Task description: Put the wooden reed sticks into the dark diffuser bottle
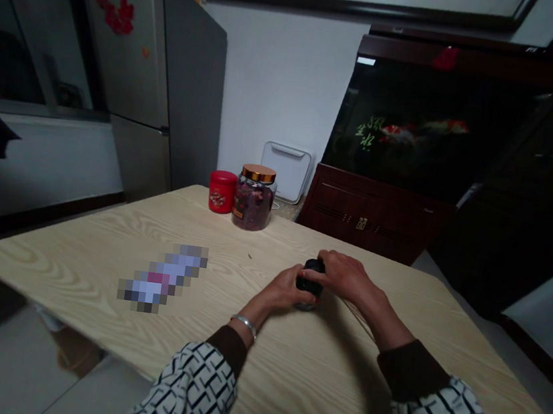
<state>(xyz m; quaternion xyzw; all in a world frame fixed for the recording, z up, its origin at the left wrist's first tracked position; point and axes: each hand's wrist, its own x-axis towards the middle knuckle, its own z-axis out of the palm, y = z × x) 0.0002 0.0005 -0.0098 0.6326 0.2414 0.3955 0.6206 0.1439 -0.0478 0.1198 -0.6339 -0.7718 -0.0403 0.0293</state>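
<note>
Both of my hands meet at a small dark jar [308, 285] standing on the light wooden table [100, 246]. My left hand [282, 290] wraps round the jar's body from the left, a silver bracelet on its wrist. My right hand [343, 274] closes over the black lid from above and the right. Most of the jar is hidden by my fingers.
A glass jar with a copper lid [254, 197] and a red tin [221, 191] stand at the table's far edge. A blurred flat item [161, 277] lies to the left of my hands. A fridge [161, 79], a fish tank [417, 130] and a dark cabinet stand behind.
</note>
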